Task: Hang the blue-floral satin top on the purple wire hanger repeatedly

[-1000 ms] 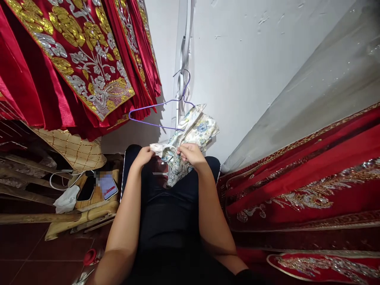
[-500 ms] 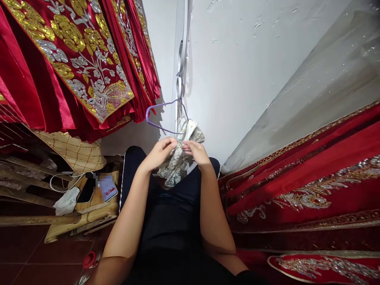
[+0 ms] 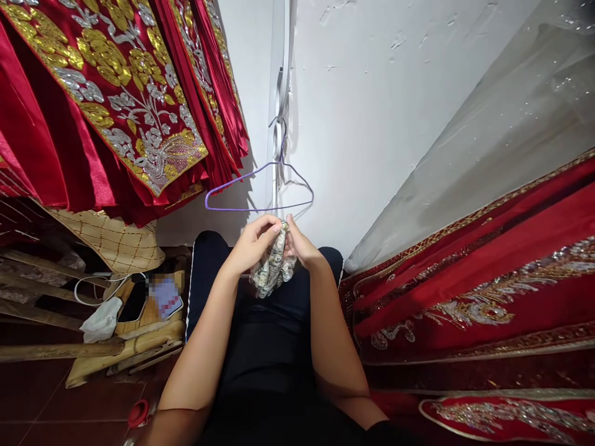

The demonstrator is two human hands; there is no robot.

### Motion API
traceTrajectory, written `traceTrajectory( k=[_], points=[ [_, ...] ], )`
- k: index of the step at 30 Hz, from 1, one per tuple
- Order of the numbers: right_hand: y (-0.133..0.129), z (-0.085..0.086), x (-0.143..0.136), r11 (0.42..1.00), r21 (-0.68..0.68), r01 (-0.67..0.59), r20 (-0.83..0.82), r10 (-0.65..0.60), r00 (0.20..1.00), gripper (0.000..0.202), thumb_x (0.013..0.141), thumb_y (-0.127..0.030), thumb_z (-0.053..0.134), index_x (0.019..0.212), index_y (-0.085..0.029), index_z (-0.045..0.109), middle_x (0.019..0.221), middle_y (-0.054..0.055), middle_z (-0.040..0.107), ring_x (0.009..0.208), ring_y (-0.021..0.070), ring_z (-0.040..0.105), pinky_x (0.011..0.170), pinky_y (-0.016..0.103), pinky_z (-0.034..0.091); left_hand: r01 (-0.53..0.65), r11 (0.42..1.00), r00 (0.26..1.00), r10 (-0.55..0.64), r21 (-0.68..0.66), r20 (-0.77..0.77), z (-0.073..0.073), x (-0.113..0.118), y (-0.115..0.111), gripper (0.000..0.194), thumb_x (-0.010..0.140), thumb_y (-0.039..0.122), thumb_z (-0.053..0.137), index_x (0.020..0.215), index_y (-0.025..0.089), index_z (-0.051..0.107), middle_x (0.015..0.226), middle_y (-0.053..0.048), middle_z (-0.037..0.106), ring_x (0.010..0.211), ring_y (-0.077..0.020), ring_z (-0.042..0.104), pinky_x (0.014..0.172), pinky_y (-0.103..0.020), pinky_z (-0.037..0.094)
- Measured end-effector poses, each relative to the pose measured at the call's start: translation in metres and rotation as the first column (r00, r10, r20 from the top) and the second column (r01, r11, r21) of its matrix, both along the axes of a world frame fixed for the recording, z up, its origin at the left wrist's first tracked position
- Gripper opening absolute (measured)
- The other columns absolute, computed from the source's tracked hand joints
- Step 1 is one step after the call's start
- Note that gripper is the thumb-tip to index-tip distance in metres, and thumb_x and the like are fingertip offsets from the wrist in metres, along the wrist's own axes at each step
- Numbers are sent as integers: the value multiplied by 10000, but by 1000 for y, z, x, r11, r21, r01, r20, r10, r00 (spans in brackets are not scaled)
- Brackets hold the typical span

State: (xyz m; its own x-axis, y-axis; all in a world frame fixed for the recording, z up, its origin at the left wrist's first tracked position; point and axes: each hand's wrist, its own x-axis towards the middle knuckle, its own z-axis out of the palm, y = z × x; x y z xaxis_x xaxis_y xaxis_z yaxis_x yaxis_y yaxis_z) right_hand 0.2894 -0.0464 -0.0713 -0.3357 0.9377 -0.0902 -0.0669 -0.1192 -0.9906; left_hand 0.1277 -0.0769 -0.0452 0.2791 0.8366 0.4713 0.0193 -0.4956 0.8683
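Floral cloth (image 3: 268, 272) is hanging bunched near the purple hanger (image 3: 246, 210); we are gripping it with our left hand (image 3: 250, 244) and right hand (image 3: 304, 246).

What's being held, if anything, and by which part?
A bunched floral cloth, pinched at its upper end by the left hand. The right hand is against its other side; whether that one grips too can't be told.

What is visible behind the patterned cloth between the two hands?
Behind the patterned cloth, dark trousers show beside and below it; whatever lies directly behind its folds is hidden.
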Motion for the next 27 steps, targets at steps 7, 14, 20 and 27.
traceTrajectory(
  k=[7, 14, 20, 27],
  points=[
    [-10, 33, -19, 999, -22, 28, -405, -34, 913, 434, 802, -604, 654, 906, -183, 648, 805, 71, 695, 796, 226, 679, 666, 308, 554, -30, 992, 994, 17, 120, 108, 10, -4, 2, 549, 973, 542, 515, 1433, 248, 457, 1115, -114, 714, 1163, -258, 639, 1024, -428, 469],
    [-22, 55, -17, 975, -21, -223, -346, 202, 916, 204, 607, -272, 752, 753, -169, 653, 671, 26, 649, 634, 182, 619, 644, 307, 528, 80, 986, 980, -105, -145, -171, -19, -26, 35, 660, 942, 727, 341, 851, 177, 693, 755, -60, 674, 715, -210, 609, 678, -322, 489],
    [-24, 78, 19, 994, 87, -65, -199, 82, 977, 209, 535, -176, 704, 718, -176, 604, 650, 1, 610, 594, 148, 563, 598, 274, 483, 3, 991, 775, -87, -135, -626, -22, -93, 29, 555, 808, 607, 665, 488, 179, 513, 503, 5, 439, 486, -111, 348, 506, -275, 267],
    [30, 62, 24, 836, 528, 152, 225, -310, 924, 253, 656, -242, 719, 900, -183, 685, 855, 21, 676, 706, 160, 584, 643, 269, 457, -216, 959, 528, -44, -185, -848, -8, -157, 22, 552, 733, 718, 633, 547, 203, 562, 525, -27, 543, 487, -166, 489, 497, -286, 323]
  ],
)
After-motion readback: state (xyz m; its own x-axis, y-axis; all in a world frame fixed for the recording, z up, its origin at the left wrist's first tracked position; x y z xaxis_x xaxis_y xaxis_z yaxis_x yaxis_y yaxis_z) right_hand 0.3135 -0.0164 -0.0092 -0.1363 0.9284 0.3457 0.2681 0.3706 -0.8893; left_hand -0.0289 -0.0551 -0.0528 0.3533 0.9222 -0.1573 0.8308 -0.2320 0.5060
